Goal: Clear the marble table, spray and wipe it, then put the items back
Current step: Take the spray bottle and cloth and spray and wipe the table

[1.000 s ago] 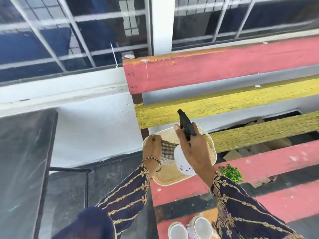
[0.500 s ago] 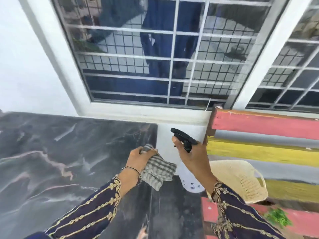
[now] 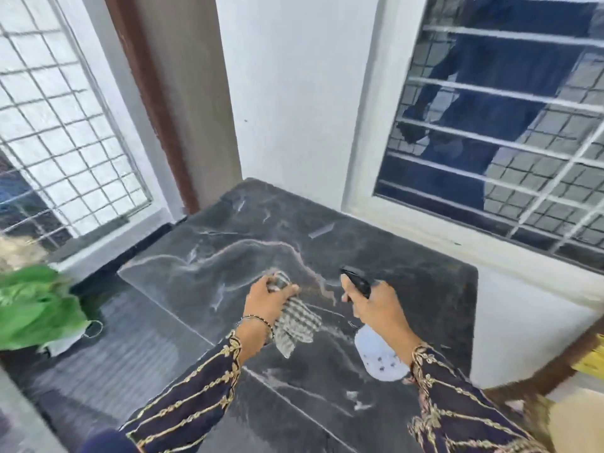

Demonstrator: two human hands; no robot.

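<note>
The dark marble table (image 3: 228,256) with pale veins fills the middle of the view, its top bare. My left hand (image 3: 266,297) hovers over its centre, closed around a grey checked cloth (image 3: 295,323) that hangs down from the fist. To the right, my right hand (image 3: 376,305) grips a white spray bottle (image 3: 379,354) by the neck, with its black trigger head (image 3: 358,281) pointing away from me over the table.
A green leafy plant (image 3: 36,308) stands on the dark floor at the left. White walls and barred windows (image 3: 506,125) back the table. At the right edge, a corner of the painted wooden bench (image 3: 591,358) shows.
The view has swung left from the coloured bench to the marble table. Both hands, holding the cloth and the spray bottle, have moved from beside the table to over its top.
</note>
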